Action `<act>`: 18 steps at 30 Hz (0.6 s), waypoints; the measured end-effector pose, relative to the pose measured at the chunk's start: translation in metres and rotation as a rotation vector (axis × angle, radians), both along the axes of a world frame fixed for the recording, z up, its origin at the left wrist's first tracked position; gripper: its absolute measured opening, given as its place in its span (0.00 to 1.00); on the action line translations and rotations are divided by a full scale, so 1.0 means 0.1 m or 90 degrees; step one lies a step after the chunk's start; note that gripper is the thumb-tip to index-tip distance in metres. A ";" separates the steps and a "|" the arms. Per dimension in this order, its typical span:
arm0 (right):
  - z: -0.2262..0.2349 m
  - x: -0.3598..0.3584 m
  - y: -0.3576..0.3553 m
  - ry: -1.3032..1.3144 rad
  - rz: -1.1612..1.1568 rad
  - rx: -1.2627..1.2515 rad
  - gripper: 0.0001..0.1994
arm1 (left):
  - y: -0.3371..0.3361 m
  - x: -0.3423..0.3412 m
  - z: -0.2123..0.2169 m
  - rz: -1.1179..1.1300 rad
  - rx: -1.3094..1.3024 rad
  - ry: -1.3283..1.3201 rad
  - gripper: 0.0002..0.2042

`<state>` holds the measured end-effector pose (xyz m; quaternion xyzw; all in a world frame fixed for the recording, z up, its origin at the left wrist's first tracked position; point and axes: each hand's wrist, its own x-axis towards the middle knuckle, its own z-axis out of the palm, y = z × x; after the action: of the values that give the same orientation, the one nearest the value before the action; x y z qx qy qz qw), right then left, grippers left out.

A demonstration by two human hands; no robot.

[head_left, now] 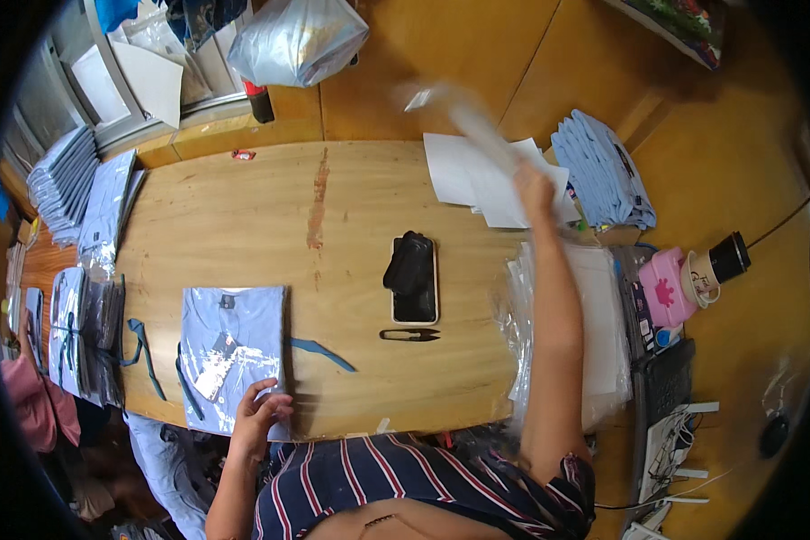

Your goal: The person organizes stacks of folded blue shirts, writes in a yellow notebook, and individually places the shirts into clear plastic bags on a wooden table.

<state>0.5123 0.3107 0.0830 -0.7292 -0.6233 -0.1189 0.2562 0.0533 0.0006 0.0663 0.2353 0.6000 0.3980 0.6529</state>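
Note:
A folded light-blue shirt in a glossy clear plastic bag lies at the front left of the table, with dark teal strips of cloth sticking out from under it. My left hand is at the shirt's lower right corner, fingers apart and slightly curled, holding nothing. Stretched out to the far right, my right hand grips a long translucent plastic piece, smeared by motion. That hand is above white paper sheets. Between my hands lie a phone-like dark case and black thread snips.
Bagged shirts are piled at the left, with a tied bundle nearer. More blue shirts lie back right. A stack of clear bags is under my right arm, beside a pink box. A person's pink sleeve shows far left.

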 end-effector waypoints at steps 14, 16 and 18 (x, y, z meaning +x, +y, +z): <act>0.36 0.38 -0.36 0.026 0.196 0.207 0.18 | 1.33 1.48 0.14 -0.290 0.141 -0.292 0.15; -0.03 0.22 -0.37 0.015 0.287 0.203 0.19 | 1.76 2.05 0.13 -0.282 0.071 -0.349 0.15; -0.27 0.10 -0.41 -0.101 0.310 0.226 0.19 | 2.13 2.64 -0.05 -0.242 -0.021 -0.384 0.15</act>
<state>0.5226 0.2699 0.0556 -0.4907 -0.7673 -0.2173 0.3511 0.3176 0.2140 0.0617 0.2040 0.3317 0.3114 0.8668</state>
